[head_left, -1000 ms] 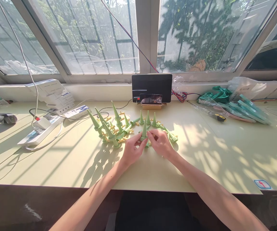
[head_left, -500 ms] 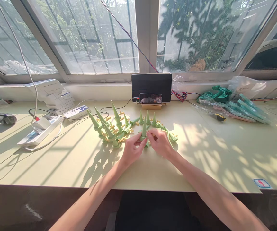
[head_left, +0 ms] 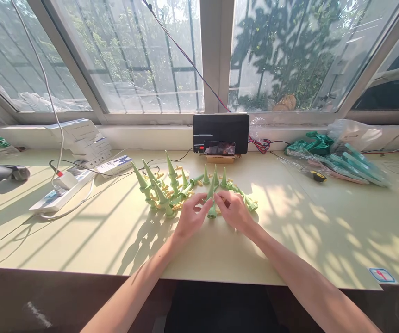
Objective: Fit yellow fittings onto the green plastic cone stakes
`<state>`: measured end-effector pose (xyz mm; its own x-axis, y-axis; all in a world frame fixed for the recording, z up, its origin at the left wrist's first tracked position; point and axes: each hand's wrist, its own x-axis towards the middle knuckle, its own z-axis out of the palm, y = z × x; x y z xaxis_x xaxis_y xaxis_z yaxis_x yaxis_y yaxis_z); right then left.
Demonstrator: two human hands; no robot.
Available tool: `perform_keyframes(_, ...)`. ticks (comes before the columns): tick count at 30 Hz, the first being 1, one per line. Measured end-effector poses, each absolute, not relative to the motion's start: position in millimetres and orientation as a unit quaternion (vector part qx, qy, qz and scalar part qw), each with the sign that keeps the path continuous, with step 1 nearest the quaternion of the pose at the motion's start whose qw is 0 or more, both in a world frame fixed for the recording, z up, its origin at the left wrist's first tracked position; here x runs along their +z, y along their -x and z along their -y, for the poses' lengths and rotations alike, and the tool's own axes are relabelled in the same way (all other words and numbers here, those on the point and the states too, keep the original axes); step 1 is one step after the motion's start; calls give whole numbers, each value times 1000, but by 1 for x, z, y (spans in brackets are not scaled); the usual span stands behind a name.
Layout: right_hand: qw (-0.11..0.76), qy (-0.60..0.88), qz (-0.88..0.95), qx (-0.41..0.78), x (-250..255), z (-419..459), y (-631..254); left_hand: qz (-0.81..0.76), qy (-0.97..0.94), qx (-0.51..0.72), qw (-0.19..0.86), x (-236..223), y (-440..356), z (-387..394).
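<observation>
A green pointed plastic piece, a tall cone on a round hollow base [head_left: 212, 214], stands between my hands near the middle of the table, tilted slightly. My left hand [head_left: 191, 216] pinches it from the left with thumb and finger. From the right, my right hand [head_left: 234, 210] has thumb and fingers pressed together at the cone's side; whether they hold a small part is hidden. More green cones [head_left: 161, 199] with yellow pegs stand joined in a cluster to the left. Behind my hands, smaller green cones [head_left: 224, 178] and ridged green tubes [head_left: 251, 204] continue the set.
A black tablet [head_left: 220, 122] and a phone [head_left: 219, 148] lean at the back by the window. On the left lie a white power strip [head_left: 62, 189], cables and a white box [head_left: 114, 166]. Green plastic packets [head_left: 359, 164] and a black-and-yellow tool [head_left: 315, 176] lie right.
Between my hands, the cone's base has swung toward me and shows below my fingers. Both hands stay at the piece, and the whole view has shifted slightly.
</observation>
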<state>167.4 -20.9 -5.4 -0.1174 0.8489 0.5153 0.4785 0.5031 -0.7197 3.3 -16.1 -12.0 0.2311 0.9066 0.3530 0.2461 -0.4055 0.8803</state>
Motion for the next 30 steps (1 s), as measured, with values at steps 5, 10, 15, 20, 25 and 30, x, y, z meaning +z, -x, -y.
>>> perform_keyframes(5,469,453,730,207,-5,21,-167,-429,-685,452,378,-9,-2,16)
perform_keyframes(10,462,452,734,208,-5,20,-168,-423,-667,459,408,-7,-3,16)
perform_keyframes(15,475,440,729,218,-2,20,-172,-429,-602,484,469,-4,-3,13)
perform_keyframes(20,519,427,698,248,-2,17,-180,-389,-501,515,577,-4,1,5)
perform_keyframes(25,521,417,689,282,-5,16,-180,-361,-457,514,630,-6,4,2)
perform_keyframes(30,527,410,671,321,-1,19,-176,-355,-452,517,634,-6,3,2)
